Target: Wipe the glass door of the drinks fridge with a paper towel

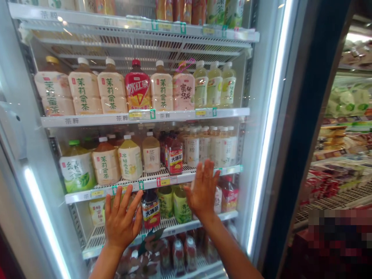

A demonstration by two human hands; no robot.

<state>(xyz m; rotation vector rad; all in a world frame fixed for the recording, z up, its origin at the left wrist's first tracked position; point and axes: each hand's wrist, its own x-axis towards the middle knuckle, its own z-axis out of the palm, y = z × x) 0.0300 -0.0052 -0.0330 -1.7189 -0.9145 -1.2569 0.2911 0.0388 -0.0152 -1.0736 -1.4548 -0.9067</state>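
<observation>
Both my hands are raised flat in front of a drinks fridge, palms toward its glass door (255, 116), fingers spread. My left hand (120, 221) is open at the lower left, in front of a dark bottle with a red and yellow label (150, 209). My right hand (203, 190) is open a little higher, over the edge of the third shelf (162, 180), near green tea bottles (180, 203). Neither hand holds anything. Whether the palms touch the glass I cannot tell.
Wire shelves hold rows of tea bottles: large cream-labelled ones and a red-labelled bottle (138, 87) on the second shelf (145, 116). A lit strip (270, 124) runs down the fridge's right frame. An open cooler with packaged goods (343, 155) stands at the right.
</observation>
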